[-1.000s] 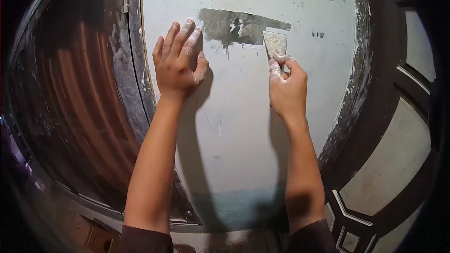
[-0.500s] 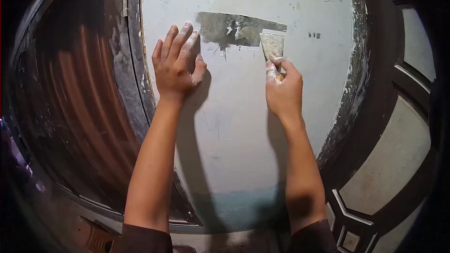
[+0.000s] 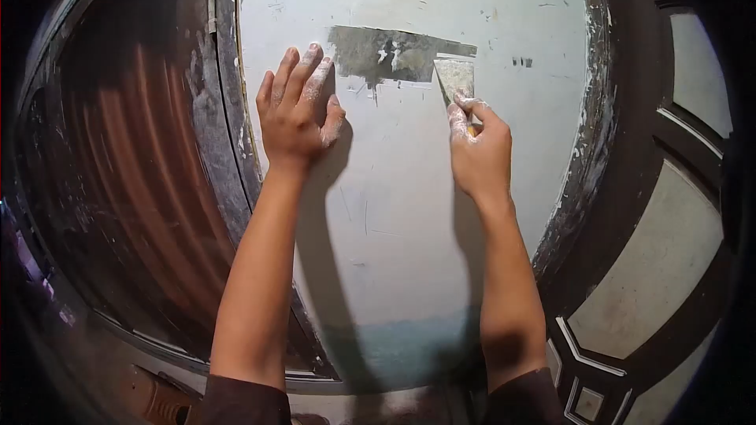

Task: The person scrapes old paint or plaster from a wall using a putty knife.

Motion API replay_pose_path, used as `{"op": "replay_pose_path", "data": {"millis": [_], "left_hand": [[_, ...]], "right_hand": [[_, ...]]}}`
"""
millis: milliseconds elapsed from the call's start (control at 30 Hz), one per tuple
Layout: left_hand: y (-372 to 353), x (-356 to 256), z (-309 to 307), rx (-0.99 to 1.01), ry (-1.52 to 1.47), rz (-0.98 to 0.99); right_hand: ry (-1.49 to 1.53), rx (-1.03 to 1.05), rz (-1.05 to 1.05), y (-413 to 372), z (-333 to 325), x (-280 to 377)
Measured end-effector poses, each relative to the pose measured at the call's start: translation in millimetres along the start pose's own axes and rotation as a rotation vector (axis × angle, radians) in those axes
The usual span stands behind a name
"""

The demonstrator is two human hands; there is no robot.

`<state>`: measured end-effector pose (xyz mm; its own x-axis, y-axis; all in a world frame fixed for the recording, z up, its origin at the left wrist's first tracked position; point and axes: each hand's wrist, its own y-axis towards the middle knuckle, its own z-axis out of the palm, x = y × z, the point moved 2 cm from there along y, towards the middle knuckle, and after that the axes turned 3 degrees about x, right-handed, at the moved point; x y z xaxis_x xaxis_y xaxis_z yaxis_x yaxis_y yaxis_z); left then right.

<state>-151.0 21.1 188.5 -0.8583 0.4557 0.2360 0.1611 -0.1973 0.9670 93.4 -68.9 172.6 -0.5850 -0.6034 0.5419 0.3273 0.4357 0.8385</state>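
Two hands on panel [image 3: 409, 212]: left hand [image 3: 298, 110] flat, fingers spread; right hand [image 3: 479, 149] grips scraper [image 3: 455, 79] at grey patch [image 3: 386, 53]; dark frame [image 3: 224, 126] alongside.

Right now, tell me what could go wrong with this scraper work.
The scraper sits at the patch's right edge; a tilted corner might gouge the wall.
The right hand is dusty and could slip on it.
The left hand lies flat beside the patch, in a leftward stroke's path.
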Motion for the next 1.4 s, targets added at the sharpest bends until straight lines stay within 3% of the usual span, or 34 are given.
{"op": "replay_pose_path", "data": {"millis": [367, 667, 767, 900, 933, 1100, 1200, 1333, 1367, 1400], "left_hand": [[1.5, 1.2, 1.8, -0.026, 0.031, 0.012], [1.1, -2.3, -1.7, 0.001, 0.006, -0.006], [0.1, -2.0, 0.2, -0.011, 0.006, -0.003], [1.0, -1.0, 0.6, -0.017, 0.03, 0.001], [0.0, -1.5, 0.3, -0.015, 0.021, -0.001], [0.7, -1.4, -0.4, -0.003, 0.03, -0.003], [1.4, -0.4, 1.3, -0.024, 0.03, 0.009], [0.4, -1.7, 0.3, -0.009, 0.014, -0.006], [0.5, -1.5, 1.3, -0.006, 0.017, -0.008], [2.0, -1.2, 0.9, -0.007, 0.02, -0.006]], "right_hand": [[-0.01, -0.006, -0.096, 12.1, -0.2, -1.1], [-0.028, 0.018, -0.049, 12.3, -10.5, 0.2], [-0.089, 0.117, 0.024, 5.5, -21.6, 9.7], [-0.055, 0.063, -0.059, 14.6, -16.5, 2.3], [-0.054, 0.101, 0.014, 15.8, -17.9, 8.8], [-0.1, 0.095, -0.069, 8.5, -28.7, -8.2], [-0.179, 0.173, -0.015, 15.5, -35.2, -3.8], [-0.126, 0.157, -0.177, 17.6, -40.7, -10.2], [-0.217, 0.217, -0.048, 16.9, -46.2, -5.5], [-0.215, 0.216, -0.05, 19.2, -45.1, -7.5]]}}
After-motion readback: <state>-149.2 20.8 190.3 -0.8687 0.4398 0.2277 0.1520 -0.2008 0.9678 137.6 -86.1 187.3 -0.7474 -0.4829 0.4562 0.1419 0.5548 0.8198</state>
